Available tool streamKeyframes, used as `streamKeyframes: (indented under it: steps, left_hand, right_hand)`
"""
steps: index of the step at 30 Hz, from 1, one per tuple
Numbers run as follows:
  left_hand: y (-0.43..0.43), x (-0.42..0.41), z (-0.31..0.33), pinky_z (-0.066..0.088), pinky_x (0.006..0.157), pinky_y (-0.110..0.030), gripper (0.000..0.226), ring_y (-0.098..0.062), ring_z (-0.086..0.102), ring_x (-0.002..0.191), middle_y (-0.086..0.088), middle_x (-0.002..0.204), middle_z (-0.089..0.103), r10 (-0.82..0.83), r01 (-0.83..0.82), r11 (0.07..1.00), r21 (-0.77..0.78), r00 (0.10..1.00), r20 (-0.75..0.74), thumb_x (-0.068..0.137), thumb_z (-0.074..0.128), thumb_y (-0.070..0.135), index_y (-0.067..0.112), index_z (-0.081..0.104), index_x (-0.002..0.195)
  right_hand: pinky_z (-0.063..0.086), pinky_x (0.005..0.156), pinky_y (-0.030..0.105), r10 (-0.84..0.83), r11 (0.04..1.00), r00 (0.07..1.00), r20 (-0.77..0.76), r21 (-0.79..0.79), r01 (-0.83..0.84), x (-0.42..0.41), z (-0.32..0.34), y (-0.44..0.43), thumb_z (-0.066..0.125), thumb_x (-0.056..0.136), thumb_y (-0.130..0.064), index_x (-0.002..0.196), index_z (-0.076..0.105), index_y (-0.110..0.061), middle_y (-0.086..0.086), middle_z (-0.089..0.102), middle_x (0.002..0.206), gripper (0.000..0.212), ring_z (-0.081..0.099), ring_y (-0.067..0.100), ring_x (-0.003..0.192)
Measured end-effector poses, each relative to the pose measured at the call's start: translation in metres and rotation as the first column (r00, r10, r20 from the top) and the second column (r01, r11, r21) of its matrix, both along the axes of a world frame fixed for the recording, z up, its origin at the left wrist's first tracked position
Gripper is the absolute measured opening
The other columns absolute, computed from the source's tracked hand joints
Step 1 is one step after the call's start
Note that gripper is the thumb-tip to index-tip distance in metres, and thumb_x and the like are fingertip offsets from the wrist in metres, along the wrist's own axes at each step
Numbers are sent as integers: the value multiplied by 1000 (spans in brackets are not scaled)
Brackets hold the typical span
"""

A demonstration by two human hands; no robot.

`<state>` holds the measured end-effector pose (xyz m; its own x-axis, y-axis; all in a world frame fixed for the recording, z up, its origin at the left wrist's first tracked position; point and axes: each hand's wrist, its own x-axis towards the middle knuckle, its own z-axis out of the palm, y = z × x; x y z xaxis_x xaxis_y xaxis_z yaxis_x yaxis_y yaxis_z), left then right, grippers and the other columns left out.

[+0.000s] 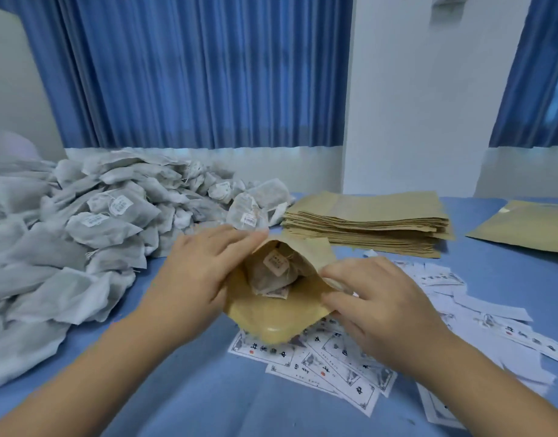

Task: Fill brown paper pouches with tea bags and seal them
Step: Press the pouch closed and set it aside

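Brown pouch (271, 323) holds tea bags (273, 274); each grip, left hand (202, 272) and right hand (375, 298), pinches its open mouth. Filling looks done; next, press it shut.

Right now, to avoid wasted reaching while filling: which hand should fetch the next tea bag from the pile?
Left. The tea bag pile lies close beside the left hand, on its own side. The right hand would have to cross the pouch, whose rim it pinches, likely keeping it open.
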<state>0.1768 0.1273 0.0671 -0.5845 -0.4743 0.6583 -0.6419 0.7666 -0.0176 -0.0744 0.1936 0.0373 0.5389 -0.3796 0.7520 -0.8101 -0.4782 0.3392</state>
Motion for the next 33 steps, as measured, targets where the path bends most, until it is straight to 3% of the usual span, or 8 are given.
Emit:
streamKeyframes:
  steps: [2,7,12,14,17,21,27,33]
  left_hand:
    - [12,5,-12,47,91,-46,74,-29,54,123,-4,133,58,7,-11,1000,22,988,156,67,41,-6,14,52,137]
    - [22,4,-32,25,111,-24,55,-12,33,141,4,149,41,-30,-1,963,271,993,111,75,45,3,15,53,129]
    - [17,-7,-44,20,105,-11,46,-5,31,137,10,152,34,-104,13,931,364,967,232,89,48,14,25,44,133]
    - [16,-7,-53,15,108,-11,47,-3,21,142,13,156,26,-118,-21,917,399,940,320,98,44,30,31,35,144]
    - [16,-2,-67,-9,107,-6,54,-2,-4,147,20,159,1,-131,-106,887,450,876,465,100,25,52,42,11,151]
    - [20,1,-73,-13,117,-29,54,2,-22,142,31,154,-13,-174,-134,794,592,884,434,85,6,71,65,-8,136]
    - [21,-4,-75,-11,118,-40,50,-1,-18,144,32,154,-10,-120,-173,773,610,904,409,83,7,70,70,7,133]
    - [24,-3,-80,-15,117,-39,53,1,-26,140,33,152,-17,-123,-176,769,615,903,412,87,8,71,66,2,139]
  right_hand:
    - [49,66,37,13,999,998,-62,52,-9,2,-6,1,72,71,-3,65,66,-8,10,69,102,10,65,30,86]
    - [49,83,36,26,983,986,-164,182,4,9,-14,4,73,75,-15,81,70,-13,10,64,122,7,62,30,108]
    - [56,68,32,1,940,970,-242,332,82,10,-25,5,80,72,-20,85,70,-15,5,69,111,17,67,25,89]
    - [52,61,29,-42,896,945,-324,407,179,6,-27,6,73,78,-19,92,68,-20,-1,67,103,15,64,22,84]
    - [49,73,34,-62,786,939,-339,563,255,0,-34,5,46,93,-14,121,53,-27,-7,53,123,32,57,20,103]
    - [47,72,32,-70,750,955,-288,616,241,-1,-35,3,42,94,-14,124,52,-33,-11,53,117,36,58,20,92]
    - [49,67,35,-139,733,968,-209,636,243,4,-32,9,46,93,-14,115,34,-36,-8,60,108,33,57,24,76]
    - [39,67,28,-172,737,938,-302,593,325,12,-33,5,43,93,-13,126,46,-33,-11,53,118,39,51,15,107]
